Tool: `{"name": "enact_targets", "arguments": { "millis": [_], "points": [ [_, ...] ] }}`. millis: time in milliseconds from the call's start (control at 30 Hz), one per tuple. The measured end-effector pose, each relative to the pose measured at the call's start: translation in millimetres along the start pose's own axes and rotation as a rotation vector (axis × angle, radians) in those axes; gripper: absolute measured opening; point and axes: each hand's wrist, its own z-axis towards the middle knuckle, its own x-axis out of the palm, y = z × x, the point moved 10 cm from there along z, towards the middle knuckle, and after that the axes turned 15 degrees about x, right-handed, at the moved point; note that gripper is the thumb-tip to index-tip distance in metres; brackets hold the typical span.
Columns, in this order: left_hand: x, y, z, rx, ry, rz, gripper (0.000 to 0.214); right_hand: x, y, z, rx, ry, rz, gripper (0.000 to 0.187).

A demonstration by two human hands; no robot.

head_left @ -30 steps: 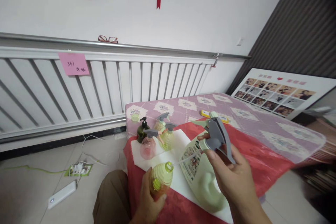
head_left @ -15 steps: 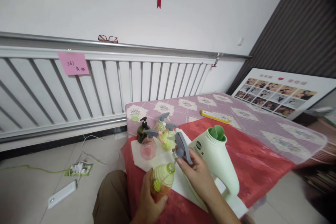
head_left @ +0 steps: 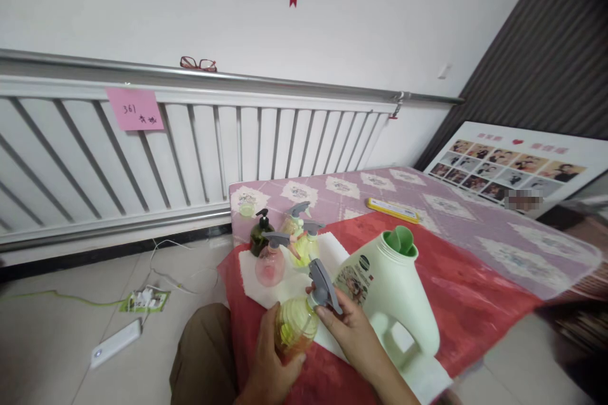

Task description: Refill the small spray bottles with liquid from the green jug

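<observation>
Sprayer your right hand holds has reached the bottle your left hand grips; capping likely needs twisting next.

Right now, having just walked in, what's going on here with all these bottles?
A person is holding a ribbed yellow-green bottle in the left hand and a gray spray head at its mouth in the right hand. I can't tell whether it is screwed on. A big pale green jug stands uncapped beside the right hand. Beyond the held bottle, a pink spray bottle, a dark pump bottle and two other spray bottles stand close together.
</observation>
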Motion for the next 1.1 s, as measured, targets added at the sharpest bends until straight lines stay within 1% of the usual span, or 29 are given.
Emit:
{"name": "enact_targets", "arguments": {
  "millis": [200,333,433,500,567,633,700,767,900,1033,1100],
  "points": [
    [-2.2,-3.2,0.8,0.041,-0.018,0.053,0.086,-2.8,-0.5,0.0,0.018,0.014,-0.039,0.033],
    [0.7,4.2,-1.2,0.042,0.007,0.083,0.084,-4.2,0.5,0.8,0.021,0.021,-0.064,0.028],
    [0.6,8.2,-2.3,0.063,-0.026,0.118,0.084,-5.1,-3.0,3.5,0.023,0.002,-0.041,0.023],
    [0.6,9.5,-2.4,0.069,-0.06,0.14,0.086,-6.6,-6.7,5.8,0.018,-0.041,0.003,0.021],
    [3.3,11.1,-1.9,0.06,-0.062,0.151,0.089,-7.9,-12.7,8.2,0.015,-0.1,0.067,0.024],
    [5.8,12.3,-1.4,0.049,-0.057,0.156,0.091,-10.7,-19.0,8.8,0.001,-0.186,0.137,0.026],
    [5.5,13.0,-1.6,0.038,-0.068,0.166,0.091,-13.6,-22.8,6.3,-0.027,-0.269,0.209,0.029],
    [4.0,13.6,-2.2,0.026,-0.08,0.18,0.091,-12.6,-23.2,2.2,-0.043,-0.303,0.263,0.032],
    [1.3,9.2,-2.5,0.042,-0.078,0.191,0.089,-2.7,-17.4,-5.9,0.014,-0.234,0.304,0.03],
    [-1.0,2.6,-1.6,0.056,-0.065,0.191,0.082,2.6,-11.2,-12.8,0.067,-0.148,0.313,0.044],
    [-0.9,1.6,-1.7,0.05,-0.055,0.19,0.079,4.0,-10.5,-14.2,0.076,-0.113,0.308,0.047]
  ]
}}
